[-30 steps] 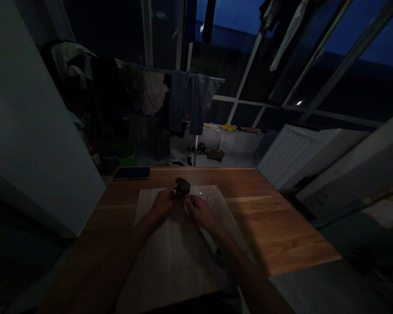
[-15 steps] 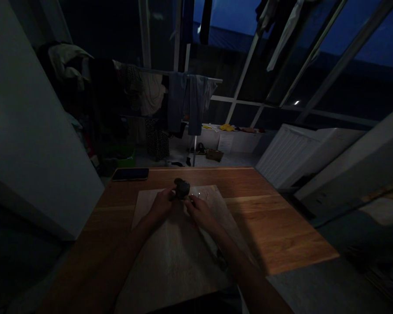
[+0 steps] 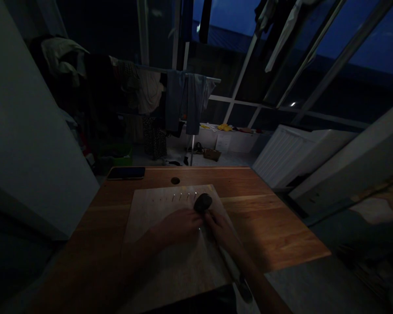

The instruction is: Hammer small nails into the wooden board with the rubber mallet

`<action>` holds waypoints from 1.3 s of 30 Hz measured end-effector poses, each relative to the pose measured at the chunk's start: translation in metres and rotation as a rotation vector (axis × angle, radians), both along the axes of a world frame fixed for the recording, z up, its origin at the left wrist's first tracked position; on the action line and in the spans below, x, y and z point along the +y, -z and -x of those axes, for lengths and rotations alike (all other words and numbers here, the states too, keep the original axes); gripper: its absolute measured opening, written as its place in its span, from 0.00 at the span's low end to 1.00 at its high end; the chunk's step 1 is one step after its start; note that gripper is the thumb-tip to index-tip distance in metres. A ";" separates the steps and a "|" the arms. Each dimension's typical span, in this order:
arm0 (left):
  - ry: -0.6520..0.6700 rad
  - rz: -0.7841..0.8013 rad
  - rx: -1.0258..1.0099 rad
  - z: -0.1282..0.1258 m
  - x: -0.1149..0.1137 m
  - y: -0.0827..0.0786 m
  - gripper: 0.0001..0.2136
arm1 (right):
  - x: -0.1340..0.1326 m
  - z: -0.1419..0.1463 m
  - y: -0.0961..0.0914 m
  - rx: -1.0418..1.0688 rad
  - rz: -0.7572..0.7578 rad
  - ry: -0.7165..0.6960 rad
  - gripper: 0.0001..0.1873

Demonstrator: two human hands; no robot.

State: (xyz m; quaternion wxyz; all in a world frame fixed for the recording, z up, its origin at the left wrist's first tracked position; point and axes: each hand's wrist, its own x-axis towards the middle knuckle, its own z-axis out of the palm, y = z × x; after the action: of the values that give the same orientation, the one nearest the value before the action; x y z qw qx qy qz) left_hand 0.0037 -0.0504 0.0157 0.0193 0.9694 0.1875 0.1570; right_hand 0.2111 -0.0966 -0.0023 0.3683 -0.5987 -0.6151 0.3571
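Wooden board (image 3: 163, 244) lies mid-bench, nail row (image 3: 183, 196) along its far edge. Right hand (image 3: 221, 226) is clenched on the hammer (image 3: 202, 203) just under the head; handle runs back toward the near right corner. Head sits right of the nails. Left hand (image 3: 178, 224) lies on the board, grip unclear.

Upper left of the table (image 3: 281, 226), a dark phone (image 3: 126, 173) lies flat; clothes rack (image 3: 170, 100) behind.
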 end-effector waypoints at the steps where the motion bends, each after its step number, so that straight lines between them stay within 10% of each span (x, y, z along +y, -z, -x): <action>1: 0.017 -0.041 0.042 -0.005 -0.007 0.003 0.07 | 0.000 0.000 0.002 0.004 0.000 0.002 0.25; 11: 0.009 -0.249 0.106 -0.017 -0.015 0.019 0.05 | 0.002 -0.002 0.005 0.034 -0.010 0.027 0.27; 24: -0.628 0.536 -0.718 0.080 0.070 0.026 0.14 | -0.001 -0.002 -0.001 0.022 0.009 0.041 0.29; 39: -0.612 0.509 -0.635 0.076 0.065 0.034 0.10 | -0.002 0.000 -0.005 -0.006 0.007 0.001 0.29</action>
State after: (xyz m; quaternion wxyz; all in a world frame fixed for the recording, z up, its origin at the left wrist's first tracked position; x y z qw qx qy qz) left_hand -0.0720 0.0142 -0.0183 0.2638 0.7391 0.4803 0.3917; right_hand 0.2110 -0.0983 0.0022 0.3647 -0.6012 -0.6147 0.3574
